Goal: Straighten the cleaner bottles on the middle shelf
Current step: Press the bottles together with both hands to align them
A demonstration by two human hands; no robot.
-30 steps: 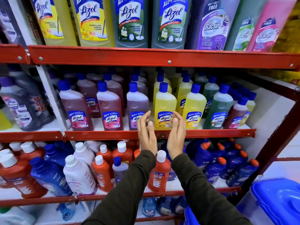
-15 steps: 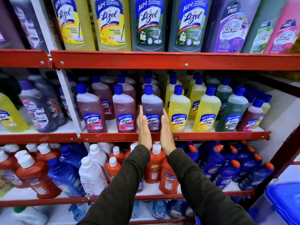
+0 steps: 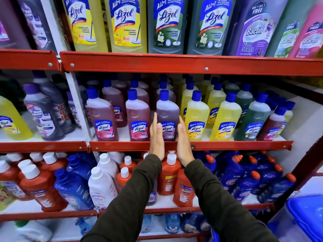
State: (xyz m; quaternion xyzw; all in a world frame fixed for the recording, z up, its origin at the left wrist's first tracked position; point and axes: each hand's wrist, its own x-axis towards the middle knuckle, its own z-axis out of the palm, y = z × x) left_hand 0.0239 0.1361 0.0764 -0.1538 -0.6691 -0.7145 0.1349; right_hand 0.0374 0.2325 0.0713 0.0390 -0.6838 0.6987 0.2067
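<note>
The middle shelf (image 3: 227,145) has a red front rim and rows of blue-capped Lizol cleaner bottles. The front row runs, left to right, two pink bottles (image 3: 138,116), a purple bottle (image 3: 167,110), two yellow bottles (image 3: 196,114) and a green bottle (image 3: 253,117). All stand upright with labels facing out. My left hand (image 3: 156,137) is flat against the purple bottle's left side, and my right hand (image 3: 184,142) is flat at its right side. Fingers on both are straight, and neither hand is wrapped around the bottle.
Large Lizol and Bactin bottles (image 3: 167,25) fill the top shelf. Orange bottles (image 3: 168,177), white ones and blue bottles (image 3: 244,177) crowd the lower shelf under my arms. A blue bin (image 3: 304,219) sits at the bottom right. Dark bottles (image 3: 43,112) stand in the bay to the left.
Both hands have moved left from the yellow bottle to the purple bottle and closed in on its two sides. The view has shifted left with them.
</note>
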